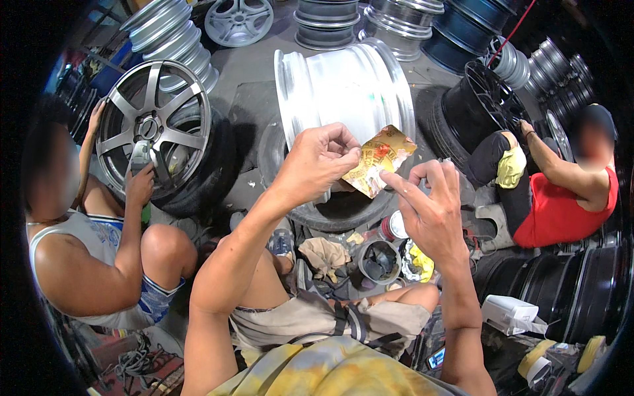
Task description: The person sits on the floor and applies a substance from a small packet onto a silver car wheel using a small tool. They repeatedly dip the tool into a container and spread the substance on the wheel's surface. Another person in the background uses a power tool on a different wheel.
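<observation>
While the left hand [317, 162] pinches a small gold-and-red packet [382, 158] between thumb and curled fingers, the right hand [429, 208] touches its lower edge at 5 o'clock, fingers spread open. A white wheel rim [343, 89] lies at 12 o'clock behind the packet.

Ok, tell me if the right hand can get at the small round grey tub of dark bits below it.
Probably yes: the right hand hovers open, and the small round grey tub sits uncovered just below it.
</observation>
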